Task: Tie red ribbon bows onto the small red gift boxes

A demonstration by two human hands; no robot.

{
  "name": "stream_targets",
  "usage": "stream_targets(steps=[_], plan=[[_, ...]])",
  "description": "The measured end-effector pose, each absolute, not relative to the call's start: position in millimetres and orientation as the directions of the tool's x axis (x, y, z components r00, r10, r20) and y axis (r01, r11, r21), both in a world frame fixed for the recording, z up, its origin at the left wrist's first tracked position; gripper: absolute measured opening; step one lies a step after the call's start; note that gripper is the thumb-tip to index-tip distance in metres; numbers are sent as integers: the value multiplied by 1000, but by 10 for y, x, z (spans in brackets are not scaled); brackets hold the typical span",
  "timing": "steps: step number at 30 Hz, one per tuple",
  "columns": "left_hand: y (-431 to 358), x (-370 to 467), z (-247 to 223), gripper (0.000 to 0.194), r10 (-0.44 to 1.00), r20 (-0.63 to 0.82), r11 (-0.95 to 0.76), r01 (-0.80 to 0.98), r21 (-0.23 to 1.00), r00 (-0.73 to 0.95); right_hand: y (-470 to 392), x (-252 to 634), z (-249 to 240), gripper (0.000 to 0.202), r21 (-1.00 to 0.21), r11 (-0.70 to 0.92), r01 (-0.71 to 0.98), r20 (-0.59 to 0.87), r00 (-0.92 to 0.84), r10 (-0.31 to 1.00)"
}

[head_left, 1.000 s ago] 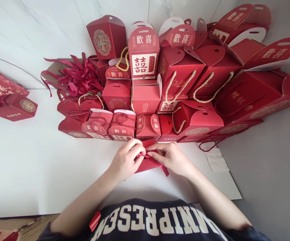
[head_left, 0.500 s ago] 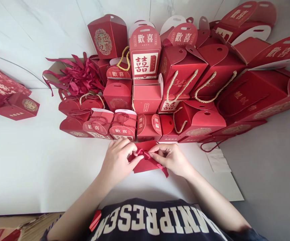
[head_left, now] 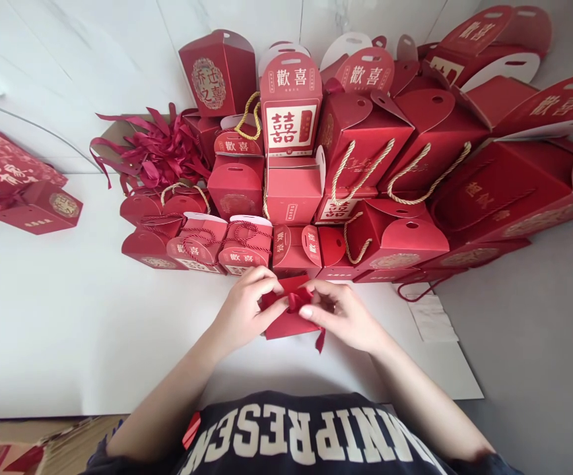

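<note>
A small red gift box [head_left: 289, 324] stands on the white table in front of me. Across its top lies a dark red satin ribbon [head_left: 294, 301], looped at the middle, with one tail hanging over the near right side. My left hand [head_left: 253, 305] is at the box's left, thumb and fingers closed on the ribbon's left part. From the right, my right hand [head_left: 342, 313] holds the ribbon with its fingers curled and the thumb reaching over the loop. The fingertips partly hide the ribbon, so how it is tied there cannot be made out.
Rows of red gift boxes [head_left: 294, 188] are stacked just beyond my hands. A heap of loose ribbons [head_left: 160, 155] lies at the back left. More boxes [head_left: 39, 208] stand at far left. White paper sheets [head_left: 430, 318] lie near the table's right edge.
Both hands stay at the box. My right thumb has shifted over the ribbon, and the loop in the middle looks gathered differently. The ribbon's right tail now hangs lower and shows less.
</note>
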State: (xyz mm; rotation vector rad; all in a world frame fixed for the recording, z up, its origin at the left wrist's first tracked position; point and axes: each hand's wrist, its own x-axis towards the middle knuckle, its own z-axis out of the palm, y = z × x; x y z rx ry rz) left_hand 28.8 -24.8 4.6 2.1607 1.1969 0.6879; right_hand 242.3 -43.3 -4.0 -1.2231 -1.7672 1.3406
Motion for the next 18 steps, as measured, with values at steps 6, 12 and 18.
stream_targets(steps=[6,12,18], plan=[[-302,220,159,25,899,122,-352,526,774,421,-449,2503,-40,30,-908,148,391,13,-327,945],[-415,-91,267,38,865,-293,66,487,871,408,-449,2893,51,36,-981,7,196,-88,-469,879],[-344,-92,154,54,826,-404,241,403,883,392,-393,2821,-21,58,-964,-223,144,-265,-522,810]])
